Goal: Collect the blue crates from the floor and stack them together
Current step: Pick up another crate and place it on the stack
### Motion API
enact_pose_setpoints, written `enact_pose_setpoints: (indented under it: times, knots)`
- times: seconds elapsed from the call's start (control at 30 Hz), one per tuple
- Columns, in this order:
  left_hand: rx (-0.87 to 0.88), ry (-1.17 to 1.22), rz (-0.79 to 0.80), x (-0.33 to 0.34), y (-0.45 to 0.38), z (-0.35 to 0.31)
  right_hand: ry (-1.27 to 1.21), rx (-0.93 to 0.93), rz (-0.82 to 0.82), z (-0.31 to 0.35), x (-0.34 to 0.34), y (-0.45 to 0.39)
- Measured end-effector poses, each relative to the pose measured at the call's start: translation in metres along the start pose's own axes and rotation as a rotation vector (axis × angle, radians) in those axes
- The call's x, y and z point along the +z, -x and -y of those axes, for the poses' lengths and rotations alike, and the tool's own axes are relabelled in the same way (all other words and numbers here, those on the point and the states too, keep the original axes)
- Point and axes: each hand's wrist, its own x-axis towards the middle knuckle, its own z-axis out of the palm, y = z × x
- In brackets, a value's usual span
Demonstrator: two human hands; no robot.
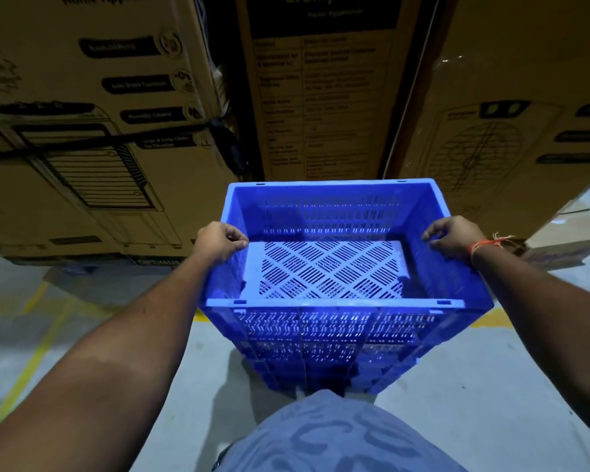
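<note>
Nearest me, my forearms reach out either side of the top blue crate [331,267]; I hold it by its two short side rims so the weight hangs level. My left hand [220,241] has its fingers curled shut over the left rim; my right hand [453,238], an orange thread [487,245] at the wrist, is closed over the right rim the same way. The crate is hard moulded plastic, slotted walls, a lattice floor, empty. It sits squarely above a stack of crates [331,349] on the grey concrete floor [491,403]; whether it has seated I cannot tell. Beyond stand tall printed cardboard boxes [321,97], so I judge the stack is kept against them, clear of the yellow floor lines [31,362].
</note>
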Motion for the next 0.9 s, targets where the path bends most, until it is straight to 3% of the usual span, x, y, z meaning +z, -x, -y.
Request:
enact_pose_setpoints:
  times: [0.9]
  knots:
    - [0.011,0.029,0.021,0.0021,-0.0072,0.0014,-0.012,0.031,-0.024,0.003,0.0033,-0.0014]
